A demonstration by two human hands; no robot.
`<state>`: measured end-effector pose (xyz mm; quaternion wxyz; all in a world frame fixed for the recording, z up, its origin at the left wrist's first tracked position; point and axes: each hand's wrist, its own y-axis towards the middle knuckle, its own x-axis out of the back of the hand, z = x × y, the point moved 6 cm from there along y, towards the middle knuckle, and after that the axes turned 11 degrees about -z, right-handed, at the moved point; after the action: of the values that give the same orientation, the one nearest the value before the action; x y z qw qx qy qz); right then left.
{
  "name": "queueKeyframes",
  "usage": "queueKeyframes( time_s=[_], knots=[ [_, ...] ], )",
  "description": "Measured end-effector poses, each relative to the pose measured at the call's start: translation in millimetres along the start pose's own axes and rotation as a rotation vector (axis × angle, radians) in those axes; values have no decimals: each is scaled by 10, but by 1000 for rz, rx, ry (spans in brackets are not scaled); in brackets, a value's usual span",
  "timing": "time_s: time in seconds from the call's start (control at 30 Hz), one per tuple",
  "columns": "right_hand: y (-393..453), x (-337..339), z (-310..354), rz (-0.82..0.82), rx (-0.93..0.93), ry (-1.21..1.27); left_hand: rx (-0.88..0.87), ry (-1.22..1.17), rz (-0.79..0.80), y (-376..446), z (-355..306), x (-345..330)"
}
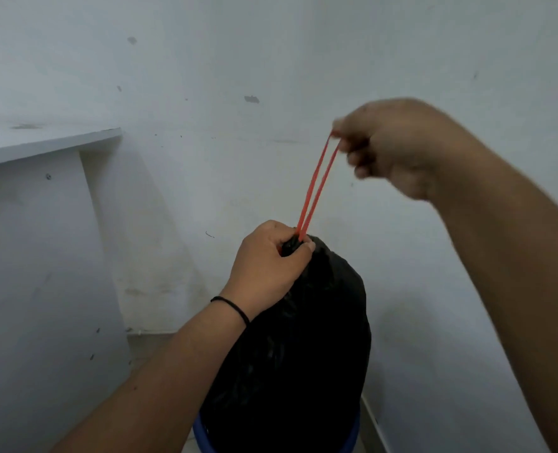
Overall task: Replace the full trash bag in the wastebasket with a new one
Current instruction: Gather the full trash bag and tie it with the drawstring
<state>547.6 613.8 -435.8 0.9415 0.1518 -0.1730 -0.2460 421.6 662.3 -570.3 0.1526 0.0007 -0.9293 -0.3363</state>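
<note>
A full black trash bag [304,348] stands tall out of a blue wastebasket [353,434], of which only the rim shows at the bottom edge. My left hand [268,266] grips the gathered neck of the bag at its top. Two strands of a red drawstring [317,188] run taut from that neck up and to the right. My right hand [392,145] pinches the drawstring's upper end, raised well above the bag. The basket's body is hidden below the frame.
A white desk or shelf [42,142] with a side panel stands on the left. A scuffed white wall [271,76] is right behind the bag and wraps round to the right. A narrow strip of floor [147,348] shows between desk and basket.
</note>
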Motion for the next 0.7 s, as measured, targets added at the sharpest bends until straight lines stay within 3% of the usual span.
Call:
queueKeyframes(
  time_s=[0.13, 0.2, 0.33, 0.43, 0.53, 0.7],
  knots=[
    [141, 219, 151, -207, 28, 180, 3, 6, -32, -19, -22, 10],
    [101, 192, 42, -203, -5, 198, -1, 37, -55, -10, -11, 11],
    [-295, 40, -515, -100, -179, -73, 88, -13, -101, 24, 47, 47],
    [-565, -349, -731, 24, -7, -186, 37, -21, -59, -10, -31, 21],
    [-531, -521, -744, -62, 185, -282, -29, -3, -25, -61, -96, -1],
    [-491, -526, -846, -54, -3, 72, 21, -156, 1, -35, -51, 53]
  ],
)
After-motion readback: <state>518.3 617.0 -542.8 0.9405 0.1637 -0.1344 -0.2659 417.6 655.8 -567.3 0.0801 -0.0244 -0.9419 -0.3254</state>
